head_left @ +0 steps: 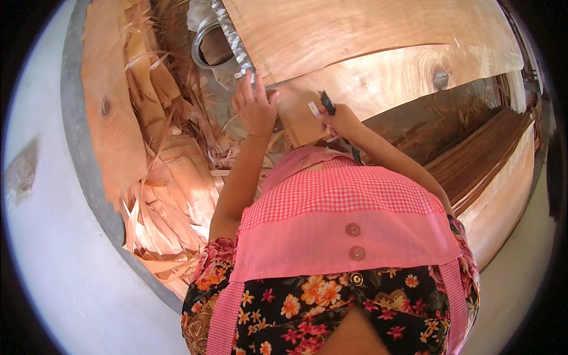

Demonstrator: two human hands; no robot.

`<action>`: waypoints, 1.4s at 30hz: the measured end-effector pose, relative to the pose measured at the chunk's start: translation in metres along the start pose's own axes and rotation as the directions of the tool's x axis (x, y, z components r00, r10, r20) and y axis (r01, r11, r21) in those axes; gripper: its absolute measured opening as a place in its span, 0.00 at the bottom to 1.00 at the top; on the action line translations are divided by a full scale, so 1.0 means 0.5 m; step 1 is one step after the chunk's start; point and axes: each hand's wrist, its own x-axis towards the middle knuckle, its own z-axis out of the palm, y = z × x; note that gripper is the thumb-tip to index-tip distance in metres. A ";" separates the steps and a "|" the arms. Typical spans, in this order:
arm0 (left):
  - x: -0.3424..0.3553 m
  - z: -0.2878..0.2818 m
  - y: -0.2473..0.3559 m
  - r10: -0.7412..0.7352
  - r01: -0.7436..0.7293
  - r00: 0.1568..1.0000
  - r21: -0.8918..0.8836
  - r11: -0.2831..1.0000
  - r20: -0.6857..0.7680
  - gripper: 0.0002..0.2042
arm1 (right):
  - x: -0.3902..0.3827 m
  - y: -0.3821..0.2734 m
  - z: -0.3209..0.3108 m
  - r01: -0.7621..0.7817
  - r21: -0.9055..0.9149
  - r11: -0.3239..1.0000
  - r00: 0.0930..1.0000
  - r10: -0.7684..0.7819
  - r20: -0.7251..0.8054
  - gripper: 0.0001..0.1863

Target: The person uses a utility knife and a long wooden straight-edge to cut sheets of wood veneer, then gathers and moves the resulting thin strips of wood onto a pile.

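Note:
My left hand [254,106] has its fingers apart at the left edge of a pale wooden veneer sheet [367,26], beside a shiny patterned strip [234,38] along that edge. A second veneer strip [384,83] lies below the sheet, with a dark knot at its right. My right hand [338,123] is closed on a small black-and-white tool [327,103], just above a narrow veneer piece [296,115] at the near edge. The exact form of the tool is too small to make out. My pink checked apron fills the lower middle.
Loose veneer scraps [171,219] and a long veneer piece [109,118] lie at the left beside a pale wall [44,236]. A metal bowl [201,32] sits at the upper left of the sheets. A stack of darker veneer [473,160] lies at the right.

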 end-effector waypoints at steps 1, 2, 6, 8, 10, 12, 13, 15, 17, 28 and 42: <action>0.003 0.004 -0.011 0.151 -0.151 0.988 0.047 0.987 -0.004 0.20 | 0.010 -0.016 0.013 -0.004 0.042 0.999 1.000 0.004 -0.018 0.10; 0.005 0.009 -0.021 0.298 -0.296 0.955 0.095 0.950 -0.003 0.15 | 0.020 -0.031 0.025 -0.006 0.090 0.996 0.999 0.008 -0.031 0.10; 0.037 0.031 -0.073 0.455 -0.451 0.887 -0.067 0.890 0.074 0.10 | 0.082 -0.090 0.086 0.148 0.202 0.968 0.982 -0.119 -0.146 0.07; 0.038 0.037 -0.085 0.451 -0.434 0.887 -0.159 0.887 0.096 0.11 | 0.124 -0.112 0.112 0.273 0.209 0.939 0.955 -0.240 -0.172 0.09; 0.032 0.039 -0.080 0.350 -0.310 0.933 -0.305 0.901 0.086 0.12 | 0.135 -0.111 0.121 0.079 0.171 0.982 0.984 -0.050 -0.169 0.12; 0.036 0.041 -0.068 0.152 -0.108 0.987 -0.483 0.869 0.054 0.14 | 0.151 -0.115 0.126 -0.031 0.068 0.997 0.973 0.045 -0.228 0.15; 0.043 0.039 -0.069 0.248 -0.209 0.967 -0.358 0.910 0.065 0.15 | 0.159 -0.115 0.128 -0.011 0.108 0.994 0.971 0.036 -0.234 0.14; 0.046 0.029 -0.077 0.419 -0.406 0.898 -0.108 0.907 0.137 0.16 | 0.160 -0.102 0.132 -0.034 0.200 0.979 0.966 0.084 -0.245 0.15; 0.065 0.020 -0.080 0.462 -0.457 0.873 -0.071 0.887 0.155 0.15 | 0.134 -0.081 0.133 -0.077 0.322 0.943 0.967 0.149 -0.205 0.13; 0.114 -0.012 -0.016 0.563 -0.563 0.735 -0.122 0.817 0.377 0.17 | 0.121 -0.126 -0.141 0.127 -0.018 0.992 0.952 -0.127 -0.278 0.10; 0.170 0.144 0.172 0.565 -0.600 0.688 -0.080 0.796 0.455 0.28 | 0.113 -0.077 -0.389 0.080 -0.780 0.621 0.923 -0.341 -0.177 0.13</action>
